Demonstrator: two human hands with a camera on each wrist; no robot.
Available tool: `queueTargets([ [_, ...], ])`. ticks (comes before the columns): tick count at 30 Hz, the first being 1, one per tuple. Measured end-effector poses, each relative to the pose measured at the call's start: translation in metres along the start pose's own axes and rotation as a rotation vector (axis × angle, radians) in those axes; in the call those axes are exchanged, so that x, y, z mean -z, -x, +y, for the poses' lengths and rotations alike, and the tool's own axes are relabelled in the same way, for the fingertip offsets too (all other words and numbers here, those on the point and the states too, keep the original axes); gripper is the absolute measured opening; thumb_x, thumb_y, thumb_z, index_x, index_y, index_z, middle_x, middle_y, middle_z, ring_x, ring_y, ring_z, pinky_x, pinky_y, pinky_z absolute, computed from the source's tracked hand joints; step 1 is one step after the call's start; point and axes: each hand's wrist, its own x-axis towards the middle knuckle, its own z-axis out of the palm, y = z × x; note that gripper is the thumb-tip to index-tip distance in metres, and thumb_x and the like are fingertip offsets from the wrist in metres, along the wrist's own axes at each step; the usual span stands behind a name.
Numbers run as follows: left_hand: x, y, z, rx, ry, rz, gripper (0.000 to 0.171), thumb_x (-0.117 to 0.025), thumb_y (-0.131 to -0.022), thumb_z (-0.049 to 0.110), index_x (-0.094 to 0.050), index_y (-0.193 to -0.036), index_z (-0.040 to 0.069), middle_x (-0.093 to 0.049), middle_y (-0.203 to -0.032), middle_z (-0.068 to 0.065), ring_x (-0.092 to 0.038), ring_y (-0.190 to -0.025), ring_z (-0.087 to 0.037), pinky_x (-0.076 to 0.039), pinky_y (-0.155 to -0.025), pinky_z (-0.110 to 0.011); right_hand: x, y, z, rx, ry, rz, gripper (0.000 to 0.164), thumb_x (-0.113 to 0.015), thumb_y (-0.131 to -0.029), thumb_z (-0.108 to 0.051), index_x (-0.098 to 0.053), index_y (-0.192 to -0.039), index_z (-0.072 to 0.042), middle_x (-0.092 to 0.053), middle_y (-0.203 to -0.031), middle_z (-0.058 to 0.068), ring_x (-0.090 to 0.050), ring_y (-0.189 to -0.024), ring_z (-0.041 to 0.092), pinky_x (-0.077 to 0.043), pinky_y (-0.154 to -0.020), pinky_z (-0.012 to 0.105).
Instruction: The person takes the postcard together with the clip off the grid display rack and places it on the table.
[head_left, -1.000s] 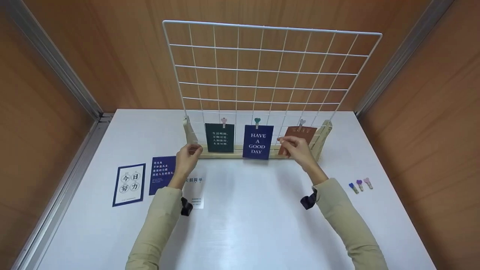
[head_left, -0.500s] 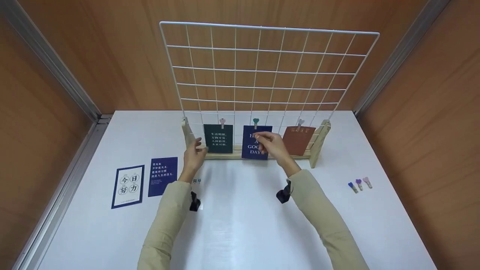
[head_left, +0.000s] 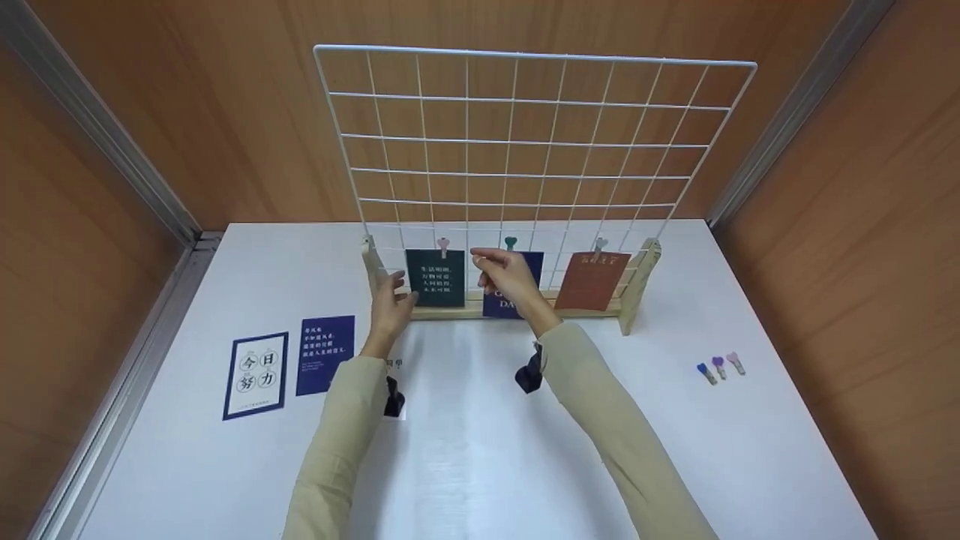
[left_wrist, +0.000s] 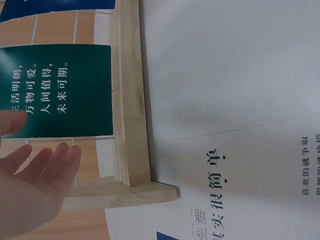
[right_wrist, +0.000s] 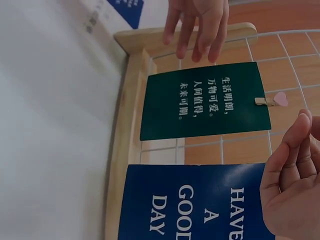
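"Card (right_wrist: 200, 102), the green one: where is it hung?"
"Near the bottom left corner of the rack (head_left: 535, 55), by a pink clip (head_left: 443, 247)."
"What is seen close by?"
"The left hand (head_left: 390, 309) is held spread by its left edge. The right hand (head_left: 510, 276) is held before the blue card (right_wrist: 200, 200), fingers loosely bent, tips close together."

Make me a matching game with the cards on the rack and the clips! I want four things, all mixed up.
Things:
1. Dark green card
2. "HAVE A GOOD DAY" card
3. Brown card
4. Purple clip

Where or how:
A. Hangs from a grey clip
B. Lies on the white table
C. Hangs from a pink clip
D. Hangs from a teal clip

Right pairs: 1-C, 2-D, 3-A, 4-B
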Motion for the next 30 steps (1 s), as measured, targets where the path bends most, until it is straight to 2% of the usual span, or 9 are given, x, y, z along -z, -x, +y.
queueTargets([
  [6,-0.003,-0.005,0.001,-0.023,0.042,0.014,0.042,-0.050,-0.086,0.001,-0.037,-0.125,-0.007,-0.040,-0.124,-0.026,-0.041,-0.111,-0.037,-0.036,-0.091,-0.038,-0.011,-0.007,-0.012,0.018,-0.003,-0.003,0.029,-0.054,-0.088,-0.013,-0.057,-0.116,-0.006,-0.054,-0.059,0.007,-0.049,-0.049,0.012,-0.045,-0.048,0.022],
  [14,-0.006,-0.010,-0.001,0.027,0.053,0.015,0.035,-0.049,-0.087,0.002,-0.041,-0.121,-0.005,-0.042,-0.122,-0.022,-0.040,-0.113,-0.030,-0.032,-0.094,-0.034,-0.017,-0.014,-0.017,0.045,0.045,0.008,0.030,-0.054,-0.088,-0.013,-0.056,-0.117,-0.005,-0.058,-0.061,0.013,-0.050,-0.044,0.011,-0.044,-0.045,0.020],
  [20,-0.010,-0.010,-0.003,0.038,0.007,0.088,0.023,-0.050,-0.086,0.002,-0.043,-0.108,-0.003,-0.049,-0.107,-0.020,-0.047,-0.102,-0.029,-0.036,-0.088,-0.037,-0.022,-0.016,-0.017,0.062,0.068,-0.031,0.035,-0.052,-0.089,-0.011,-0.050,-0.123,-0.004,-0.058,-0.059,0.011,-0.050,-0.044,0.013,-0.043,-0.045,0.020],
  [23,-0.012,-0.009,-0.004,0.042,-0.028,0.110,0.020,-0.051,-0.086,0.002,-0.045,-0.105,-0.001,-0.051,-0.099,-0.017,-0.050,-0.093,-0.027,-0.040,-0.081,-0.039,-0.026,-0.016,-0.017,0.061,0.130,-0.062,0.040,-0.050,-0.090,-0.013,-0.043,-0.129,-0.005,-0.059,-0.061,0.011,-0.050,-0.045,0.017,-0.044,-0.045,0.021],
  [27,-0.014,-0.010,-0.005,0.038,-0.062,0.110,0.015,-0.051,-0.087,0.003,-0.048,-0.102,-0.001,-0.052,-0.096,-0.016,-0.051,-0.089,-0.027,-0.042,-0.077,-0.039,-0.032,-0.018,-0.018,0.039,0.225,-0.092,0.045,-0.048,-0.092,-0.017,-0.036,-0.134,-0.008,-0.060,-0.063,0.009,-0.054,-0.053,0.029,-0.048,-0.056,0.033],
  [30,-0.014,-0.010,-0.004,0.040,-0.080,0.109,0.013,-0.050,-0.087,0.002,-0.050,-0.099,-0.002,-0.052,-0.096,-0.017,-0.051,-0.089,-0.028,-0.042,-0.077,-0.039,-0.037,-0.021,-0.018,0.032,0.270,-0.088,0.046,-0.046,-0.093,-0.021,-0.034,-0.135,-0.007,-0.060,-0.063,0.007,-0.056,-0.059,0.033,-0.048,-0.063,0.039],
])
